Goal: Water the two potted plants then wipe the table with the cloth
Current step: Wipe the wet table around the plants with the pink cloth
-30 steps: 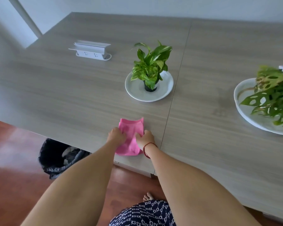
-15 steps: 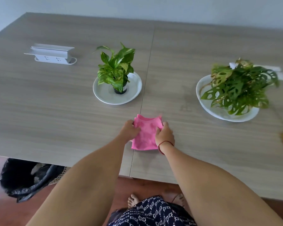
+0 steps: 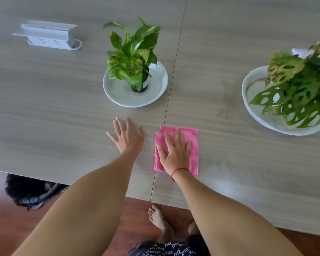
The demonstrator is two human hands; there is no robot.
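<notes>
at the bottom edge a patterned dark garment [image 3: 166, 249] and bare feet [image 3: 159, 220] show above a red-brown floor [image 3: 11, 228], and a black bin bag [image 3: 30, 191] sits under the near left edge of the grey wood-grain table [image 3: 44, 126]. both bare forearms reach forward over the table. the right hand [image 3: 175, 154], with a red string bracelet [image 3: 179, 170] at the wrist, lies flat with its fingers straight and slightly spread, pressing down on the folded pink cloth [image 3: 195, 156]; the cloth rests on the table near the front, its left edge at the seam [image 3: 171, 80] between the two tabletop panels. the left hand [image 3: 127, 137] lies just beside it, left of the seam, palm down on the bare table with fingers spread and holding nothing. beyond the left hand a small pothos [image 3: 133, 56] stands upright in a dark pot [image 3: 139, 85] on a white plate [image 3: 118, 93]. to the right, well apart, a plant with holed leaves [image 3: 299, 89] fills a second white dish [image 3: 255, 85], cut off by the frame edge. at the far left a white socket box [image 3: 50, 36] sits on the table.
</notes>
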